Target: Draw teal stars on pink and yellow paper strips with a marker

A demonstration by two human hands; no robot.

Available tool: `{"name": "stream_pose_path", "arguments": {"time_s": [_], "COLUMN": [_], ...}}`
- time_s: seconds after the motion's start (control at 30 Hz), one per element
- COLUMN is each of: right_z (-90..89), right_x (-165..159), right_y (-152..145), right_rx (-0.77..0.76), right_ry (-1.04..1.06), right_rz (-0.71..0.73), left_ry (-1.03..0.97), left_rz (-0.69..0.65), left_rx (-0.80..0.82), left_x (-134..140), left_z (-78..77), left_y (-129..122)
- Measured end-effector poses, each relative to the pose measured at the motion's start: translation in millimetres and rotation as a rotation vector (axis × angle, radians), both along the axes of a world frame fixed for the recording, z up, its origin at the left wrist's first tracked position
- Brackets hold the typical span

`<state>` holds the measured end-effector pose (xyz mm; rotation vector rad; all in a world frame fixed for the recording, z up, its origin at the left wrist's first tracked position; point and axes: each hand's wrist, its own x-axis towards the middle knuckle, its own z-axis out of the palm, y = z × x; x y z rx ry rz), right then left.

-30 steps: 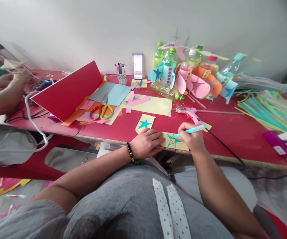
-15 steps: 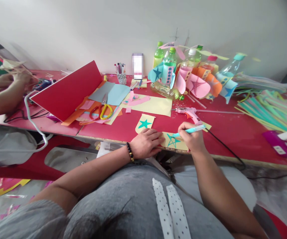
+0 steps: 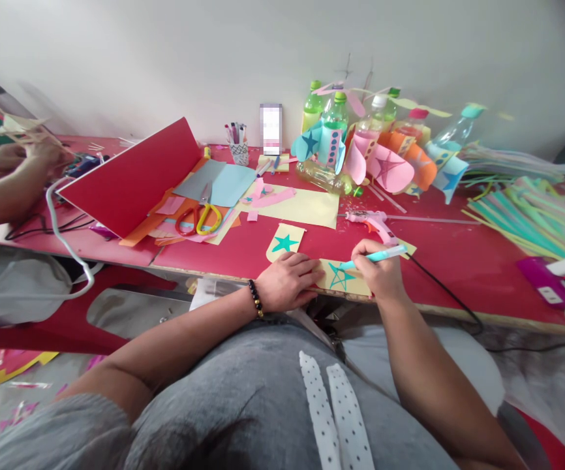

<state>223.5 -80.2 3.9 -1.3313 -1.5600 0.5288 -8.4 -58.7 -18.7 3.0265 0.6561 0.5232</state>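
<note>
My right hand (image 3: pixel 379 273) is closed around a light-blue marker (image 3: pixel 378 255), its tip at a teal star outline on a pale-yellow piece of paper (image 3: pixel 355 282). The paper lies at the table's front edge. My left hand (image 3: pixel 290 282) rests flat with fingers stretched, their tips at the paper's left end. Just beyond it is a second yellow piece of paper (image 3: pixel 287 236), rounded at one end, bearing a filled teal star. A pink glue gun (image 3: pixel 373 223) lies behind my right hand.
Scissors (image 3: pixel 199 219) lie on coloured paper (image 3: pixel 224 183) at the left, beside a tilted red board (image 3: pixel 140 176). Decorated bottles (image 3: pixel 334 124) stand at the back. Colourful strips (image 3: pixel 522 215) and a purple power strip (image 3: pixel 541 281) are at right. Another person's hands (image 3: pixel 32 156) work at far left.
</note>
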Motion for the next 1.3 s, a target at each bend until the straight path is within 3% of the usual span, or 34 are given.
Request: {"name": "stream_pose_path", "arguments": {"time_s": [1.3], "right_z": [0.1], "right_x": [-0.1], "right_y": [-1.0], "right_rx": [-0.022], "right_ry": [0.018], "right_rz": [0.059], "left_ry": [0.012], "left_rz": [0.0], "left_rx": [-0.007], "left_x": [0.4], "left_z": [0.0], "left_y": [-0.1]}}
